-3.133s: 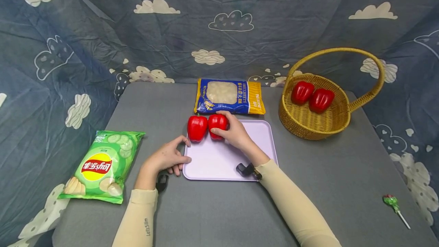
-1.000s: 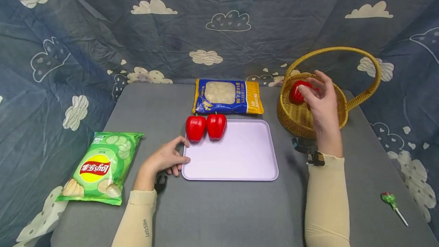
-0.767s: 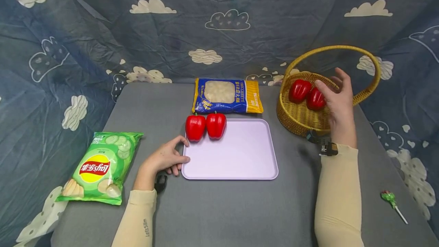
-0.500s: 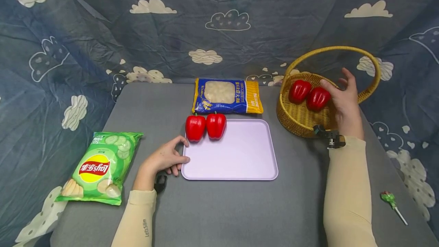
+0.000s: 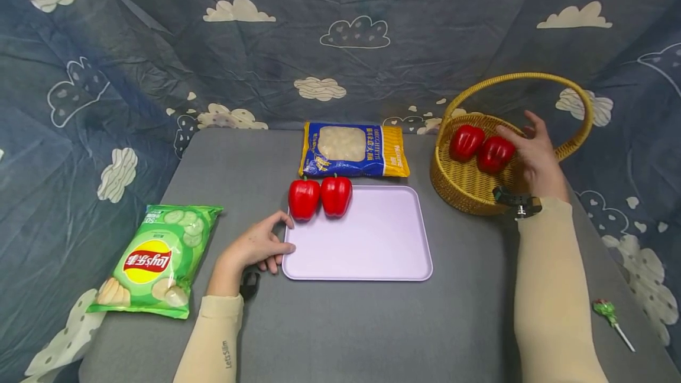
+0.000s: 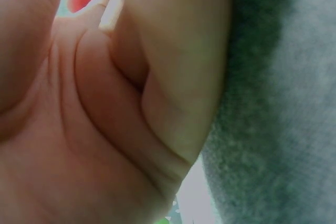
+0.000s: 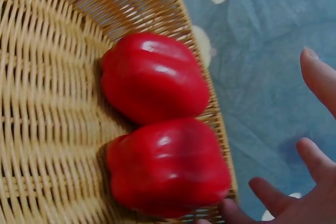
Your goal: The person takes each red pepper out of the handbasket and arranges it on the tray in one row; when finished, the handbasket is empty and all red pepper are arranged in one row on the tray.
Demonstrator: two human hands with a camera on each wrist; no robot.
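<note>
My left hand [image 5: 252, 246] holds the left edge of a lilac tray [image 5: 356, 247], thumb and index finger at its rim. Two red bell peppers [image 5: 304, 200] stand side by side at the tray's back left corner. At the back right, my right hand [image 5: 534, 155] is over the right side of a wicker basket [image 5: 468, 194], fingers spread, holding nothing. Its thumb is right by the nearer of two bell peppers [image 5: 496, 154] lying in the basket. Up close in the right wrist view, these peppers [image 7: 155, 80] lie against the woven wall, with the fingers beside the rim.
A blue and yellow pasta bag [image 5: 353, 149] lies behind the tray. To the left is a green bag of chips [image 5: 156, 262]. A lollipop [image 5: 609, 318] lies near the table's right edge. The basket's tall handle [image 5: 524, 77] arches over it; a cloud-print cloth hangs behind.
My right hand has let go of a bell pepper on the tray and moved right to the basket, then slightly farther right over its side. The left hand stays at the tray.
</note>
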